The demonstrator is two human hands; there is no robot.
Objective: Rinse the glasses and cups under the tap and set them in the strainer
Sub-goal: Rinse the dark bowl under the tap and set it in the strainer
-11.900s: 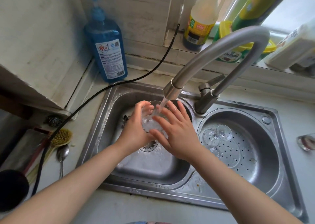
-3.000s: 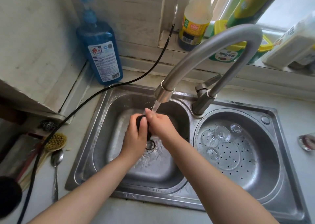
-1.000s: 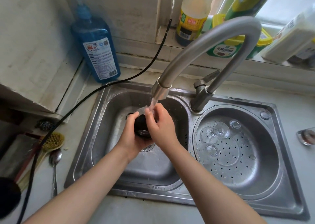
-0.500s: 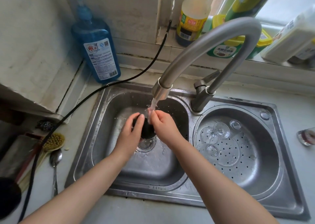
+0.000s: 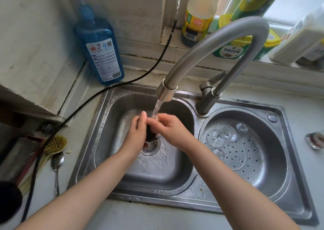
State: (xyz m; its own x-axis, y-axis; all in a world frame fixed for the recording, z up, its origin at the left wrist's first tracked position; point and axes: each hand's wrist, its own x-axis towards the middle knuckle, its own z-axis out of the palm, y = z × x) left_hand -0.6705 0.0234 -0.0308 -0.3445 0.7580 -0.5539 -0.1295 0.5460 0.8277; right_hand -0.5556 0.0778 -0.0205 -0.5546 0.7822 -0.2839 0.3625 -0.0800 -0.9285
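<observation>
A person's two bare hands hold a small dark cup [image 5: 150,132] under running water over the left basin of a stainless-steel double sink [image 5: 98,142]. The left hand [image 5: 137,133] wraps the cup's left side, fingers pointing up along it; the right hand [image 5: 171,130] grips it from the right, fingers curled over its top edge, where the stream lands. The cup sits between the two palms, directly above the round metal drain [image 5: 151,146], and only a dark sliver of it shows. The water falls from the spout of a curved grey metal tap [image 5: 210,42] that arches over from its base beyond the right hand.

To the right of the right hand, the round perforated steel strainer [image 5: 245,159] fills the second basin. Three clear glasses [image 5: 228,133] lie clustered at its far-left side, near the right wrist, and a fourth small clear glass [image 5: 242,126] rests just beyond them. Another clear glass [image 5: 314,139] stands on the counter at the far right edge, well apart from the hands.

Beyond the left hand, a blue pump bottle of liquid soap [image 5: 100,47] stands against the wall, and a black cable [image 5: 122,84] runs past it. A yellow-bristled brush [image 5: 54,144] and a metal spoon [image 5: 57,161] lie on the counter to the left of the left forearm.
</observation>
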